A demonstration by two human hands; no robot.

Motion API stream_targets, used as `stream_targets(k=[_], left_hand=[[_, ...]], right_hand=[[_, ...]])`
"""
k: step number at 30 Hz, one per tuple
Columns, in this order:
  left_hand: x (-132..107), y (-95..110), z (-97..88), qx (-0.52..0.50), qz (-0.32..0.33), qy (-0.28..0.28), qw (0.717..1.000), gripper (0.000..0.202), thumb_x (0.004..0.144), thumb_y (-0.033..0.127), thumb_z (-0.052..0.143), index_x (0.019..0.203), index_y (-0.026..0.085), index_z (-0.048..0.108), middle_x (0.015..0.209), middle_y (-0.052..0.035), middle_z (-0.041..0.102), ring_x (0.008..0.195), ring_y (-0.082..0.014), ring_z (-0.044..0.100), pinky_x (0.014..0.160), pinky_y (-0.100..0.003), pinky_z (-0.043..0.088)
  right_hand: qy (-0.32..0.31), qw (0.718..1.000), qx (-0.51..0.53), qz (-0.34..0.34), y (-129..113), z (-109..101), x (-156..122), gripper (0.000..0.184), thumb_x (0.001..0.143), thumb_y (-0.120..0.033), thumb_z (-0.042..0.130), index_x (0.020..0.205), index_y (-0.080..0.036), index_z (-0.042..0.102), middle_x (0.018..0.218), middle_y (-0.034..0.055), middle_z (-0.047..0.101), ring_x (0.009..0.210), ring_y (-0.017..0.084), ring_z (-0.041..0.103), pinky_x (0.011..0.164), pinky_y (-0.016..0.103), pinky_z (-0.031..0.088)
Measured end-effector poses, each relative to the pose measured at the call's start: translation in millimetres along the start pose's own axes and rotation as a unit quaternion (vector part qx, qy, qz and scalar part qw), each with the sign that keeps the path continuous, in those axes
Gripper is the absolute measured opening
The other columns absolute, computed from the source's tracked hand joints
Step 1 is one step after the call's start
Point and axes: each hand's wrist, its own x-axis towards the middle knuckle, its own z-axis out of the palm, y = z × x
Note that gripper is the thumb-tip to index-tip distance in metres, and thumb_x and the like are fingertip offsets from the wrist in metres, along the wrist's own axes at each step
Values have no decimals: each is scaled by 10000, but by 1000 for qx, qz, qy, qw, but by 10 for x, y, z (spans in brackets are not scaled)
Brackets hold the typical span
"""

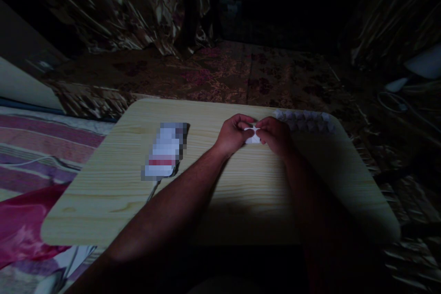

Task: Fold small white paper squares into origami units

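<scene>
A small folded piece of white paper [254, 137] is held between both hands over the far middle of the wooden table [193, 211]. My left hand [231, 134] pinches its left side, with the thumb pressed on top. From the other side my right hand [275, 135] pinches the paper's right part, thumb and fingers closed on it. Creases run across the paper between the two thumbs; its underside is hidden. Just beyond my right hand, several small folded white paper pieces [310, 119] stand in two rows.
To the left on the table lies a phone-like device [164, 149], its face blurred out, with a cable [153, 191] running from its near end. A striped bedspread [51, 140] and pink cloth [31, 220] are at left. A patterned covering [220, 73] lies beyond the table.
</scene>
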Motion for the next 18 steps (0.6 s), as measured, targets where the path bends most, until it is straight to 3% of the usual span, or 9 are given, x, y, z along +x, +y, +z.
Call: stream_targets(k=[6, 18], left_hand=[[-8, -14, 11, 2, -1, 23, 1000, 304, 617, 208, 786, 891, 152, 668, 644, 24, 626, 497, -80, 508, 495, -222, 376], [-11, -5, 20, 10, 4, 32, 999, 326, 583, 172, 784, 880, 161, 650, 664, 23, 640, 503, -88, 535, 490, -218, 391]], right_hand=[[27, 991, -133, -17, 8, -13, -2, 98, 710, -271, 622, 659, -190, 601, 515, -33, 567, 517, 121, 513, 532, 251, 372], [42, 984, -161, -59, 14, 26, -4, 105, 724, -282, 634, 694, -182, 634, 624, 5, 647, 584, 140, 577, 571, 256, 408]])
